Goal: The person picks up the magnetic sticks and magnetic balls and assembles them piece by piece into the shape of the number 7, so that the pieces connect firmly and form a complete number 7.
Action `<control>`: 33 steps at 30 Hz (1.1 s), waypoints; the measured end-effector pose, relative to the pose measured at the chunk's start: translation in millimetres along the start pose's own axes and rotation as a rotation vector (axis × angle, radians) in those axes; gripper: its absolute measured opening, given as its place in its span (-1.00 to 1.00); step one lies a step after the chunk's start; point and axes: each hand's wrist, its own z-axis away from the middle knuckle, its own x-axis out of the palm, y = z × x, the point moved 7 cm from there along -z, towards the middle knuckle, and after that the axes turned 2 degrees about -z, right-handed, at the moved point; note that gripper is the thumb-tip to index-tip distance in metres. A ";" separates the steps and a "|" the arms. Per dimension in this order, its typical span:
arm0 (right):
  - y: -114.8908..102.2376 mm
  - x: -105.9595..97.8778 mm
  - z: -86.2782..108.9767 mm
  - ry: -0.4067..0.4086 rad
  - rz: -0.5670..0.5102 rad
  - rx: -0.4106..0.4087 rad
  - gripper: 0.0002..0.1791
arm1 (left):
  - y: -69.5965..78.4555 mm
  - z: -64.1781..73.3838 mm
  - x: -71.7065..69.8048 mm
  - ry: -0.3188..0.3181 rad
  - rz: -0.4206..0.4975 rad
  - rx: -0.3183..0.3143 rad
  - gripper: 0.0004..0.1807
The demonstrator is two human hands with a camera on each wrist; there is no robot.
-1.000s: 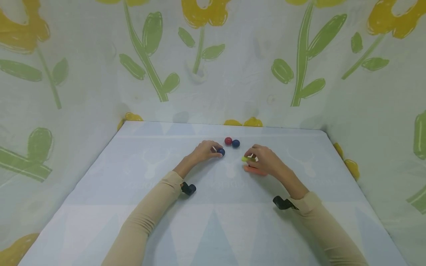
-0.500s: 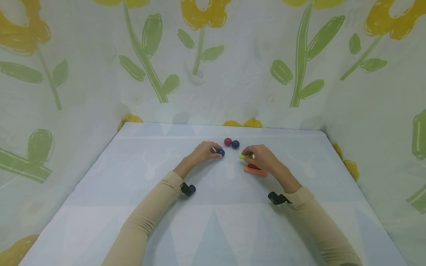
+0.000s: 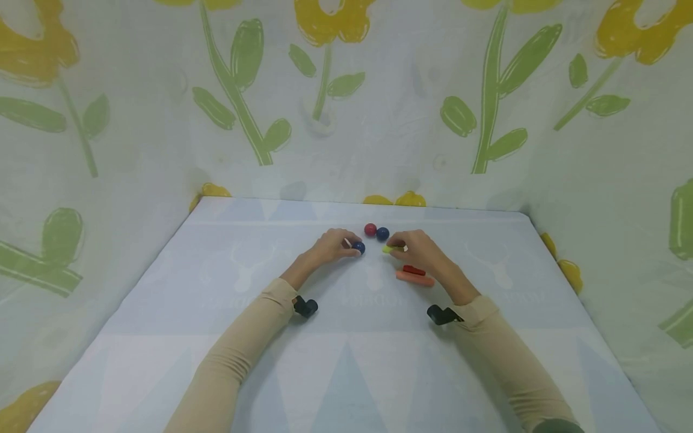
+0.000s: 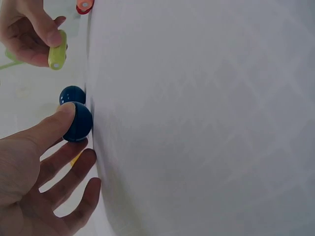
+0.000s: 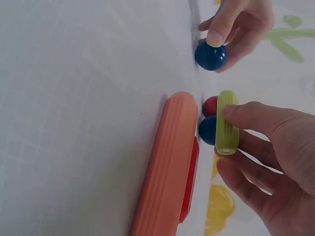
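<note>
- My left hand (image 3: 332,243) is pinched on a blue ball (image 3: 359,248) between thumb and finger, its other fingers spread; the ball sits low over the desk (image 3: 346,373), roughly midway between the far corners, and I cannot tell whether it touches the surface.
- A smooth ball could roll out, so I'd grip across its widest part, lightly and evenly.
- My right hand (image 3: 422,249) is clamped on a green stick (image 5: 227,138), thumb one side, fingers the other, raised off the desk, with one end towards the left edge.
- I'd move that stick slowly: a second blue ball (image 3: 382,234) and a red ball (image 3: 370,230) lie together just beyond, nearer the far edge, and a nudge might send them rolling.
- An orange stick (image 3: 414,278) and a red stick (image 3: 414,270) lie side by side, nearer the near edge; I'd carry my right wrist high enough to clear both.
</note>
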 end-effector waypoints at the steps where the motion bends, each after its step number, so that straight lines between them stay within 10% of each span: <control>1: 0.1 0.4 -1.1 0.000 -0.003 -0.002 -0.77 | 0.0 -0.1 0.0 0.000 0.001 -0.001 -0.56; 33: -2.2 22.7 -22.0 -0.057 -0.046 0.043 -0.74 | 1.1 -1.0 -0.2 -0.010 -0.006 0.031 -0.58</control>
